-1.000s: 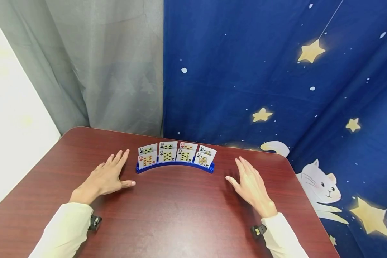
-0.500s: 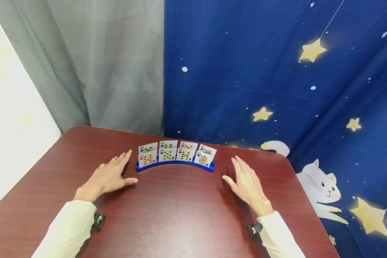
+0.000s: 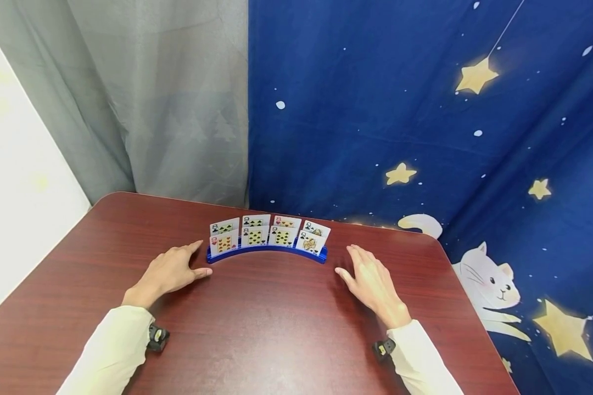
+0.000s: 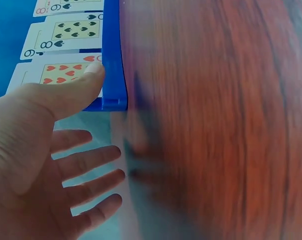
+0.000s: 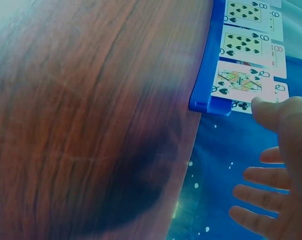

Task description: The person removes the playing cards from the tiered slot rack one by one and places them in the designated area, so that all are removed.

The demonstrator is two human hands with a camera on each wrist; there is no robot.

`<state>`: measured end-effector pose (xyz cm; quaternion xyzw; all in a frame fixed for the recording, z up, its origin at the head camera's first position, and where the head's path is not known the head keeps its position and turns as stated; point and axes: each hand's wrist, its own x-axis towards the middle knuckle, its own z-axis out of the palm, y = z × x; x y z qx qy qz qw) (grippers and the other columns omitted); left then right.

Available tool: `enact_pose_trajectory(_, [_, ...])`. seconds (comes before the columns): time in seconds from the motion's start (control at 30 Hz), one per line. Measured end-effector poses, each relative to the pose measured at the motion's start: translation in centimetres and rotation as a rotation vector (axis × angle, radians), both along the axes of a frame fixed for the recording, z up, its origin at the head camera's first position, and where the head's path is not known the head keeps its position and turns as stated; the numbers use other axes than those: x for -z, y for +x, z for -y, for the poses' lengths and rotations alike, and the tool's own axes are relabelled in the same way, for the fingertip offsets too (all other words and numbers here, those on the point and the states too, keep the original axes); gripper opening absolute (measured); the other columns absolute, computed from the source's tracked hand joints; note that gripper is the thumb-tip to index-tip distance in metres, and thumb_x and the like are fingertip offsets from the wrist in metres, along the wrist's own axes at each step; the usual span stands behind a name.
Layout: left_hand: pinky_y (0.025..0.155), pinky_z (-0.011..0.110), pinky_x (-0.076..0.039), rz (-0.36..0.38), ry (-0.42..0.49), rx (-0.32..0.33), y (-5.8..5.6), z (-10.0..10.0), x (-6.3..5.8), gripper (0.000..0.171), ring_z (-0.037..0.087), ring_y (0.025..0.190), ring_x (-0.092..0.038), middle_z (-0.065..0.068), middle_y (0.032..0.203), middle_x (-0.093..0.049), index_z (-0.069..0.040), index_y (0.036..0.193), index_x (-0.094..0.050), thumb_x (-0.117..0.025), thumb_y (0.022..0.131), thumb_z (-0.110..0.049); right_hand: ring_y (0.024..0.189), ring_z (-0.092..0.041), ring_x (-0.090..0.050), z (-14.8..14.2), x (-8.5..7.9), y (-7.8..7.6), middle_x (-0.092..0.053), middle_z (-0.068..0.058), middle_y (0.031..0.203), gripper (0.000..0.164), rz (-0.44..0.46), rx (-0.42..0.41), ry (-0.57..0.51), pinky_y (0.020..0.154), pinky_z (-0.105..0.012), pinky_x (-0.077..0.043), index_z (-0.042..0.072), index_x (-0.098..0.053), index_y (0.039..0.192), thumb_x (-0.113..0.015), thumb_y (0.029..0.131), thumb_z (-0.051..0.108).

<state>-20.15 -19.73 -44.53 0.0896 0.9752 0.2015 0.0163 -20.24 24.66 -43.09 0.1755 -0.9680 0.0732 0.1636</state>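
Note:
A curved blue card holder [image 3: 264, 248] stands near the table's far edge, bearing playing cards in two rows. Its front row runs from a hearts card [image 3: 224, 243] at the left to a queen of spades [image 3: 309, 243] at the right. My left hand [image 3: 170, 271] is just off the holder's left end, thumb and fingers spread, holding nothing. In the left wrist view the thumb overlaps the hearts card [image 4: 66, 72]. Farther off the right end, my right hand [image 3: 373, 282] is extended with nothing in it. Its thumb overlaps the queen's corner in the right wrist view.
The dark red wooden table [image 3: 257, 329] has rounded far corners. Behind it hang a grey curtain [image 3: 188, 109] and a blue curtain [image 3: 356, 109] printed with stars and a white cat. Each wrist carries a small black camera.
Both hands have moved inward toward the holder's ends, the left to the right and the right to the left. The holder and its cards stay in place.

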Motion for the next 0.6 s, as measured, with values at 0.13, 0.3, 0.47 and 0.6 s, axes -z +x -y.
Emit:
enact_pose_trajectory(0.13, [0.09, 0.067, -0.043, 0.012, 0.073, -0.017, -0.4, 0.0, 0.5, 0.082, 0.05, 0.122, -0.051, 0.032, 0.138, -0.052, 0.002, 0.146, -0.044, -0.073, 0.087, -0.046, 0.114, -0.032, -0.061, 0.4, 0.3, -0.1, -0.064, -0.016, 0.126, 0.05, -0.035, -0.022, 0.001, 0.093, -0.049, -0.051, 0.002, -0.06, 0.129, -0.071, 0.092, 0.034])
enact_pose_trajectory(0.3, [0.093, 0.066, -0.042, 0.009, 0.136, -0.023, -0.6, -0.1, 1.0, 0.076, 0.048, 0.123, -0.051, 0.028, 0.135, -0.056, 0.003, 0.144, -0.047, -0.074, 0.087, -0.039, 0.11, -0.029, -0.063, 0.9, 0.6, -0.3, -0.066, -0.014, 0.12, 0.044, -0.049, -0.03, 0.001, 0.09, -0.047, -0.053, 0.002, -0.063, 0.125, -0.071, 0.092, 0.03])
enact_pose_trajectory(0.47, [0.095, 0.066, -0.041, 0.006, 0.153, -0.021, -0.5, -0.3, 1.2, 0.07, 0.048, 0.123, -0.05, 0.027, 0.133, -0.058, 0.003, 0.141, -0.05, -0.075, 0.087, -0.033, 0.107, -0.029, -0.064, 1.6, 0.7, -0.6, -0.068, -0.013, 0.117, 0.039, -0.068, -0.045, -0.022, 0.087, -0.046, -0.054, 0.004, -0.065, 0.122, -0.07, 0.093, 0.028])
enact_pose_trajectory(0.6, [0.094, 0.063, -0.043, -0.013, 0.172, -0.008, -0.5, -0.7, 1.1, 0.067, 0.047, 0.121, -0.052, 0.028, 0.129, -0.061, 0.005, 0.14, -0.051, -0.076, 0.087, -0.029, 0.106, -0.029, -0.065, 2.2, 0.8, -0.9, -0.068, -0.011, 0.117, 0.037, -0.053, -0.057, -0.061, 0.086, -0.047, -0.054, 0.006, -0.065, 0.122, -0.07, 0.093, 0.027])
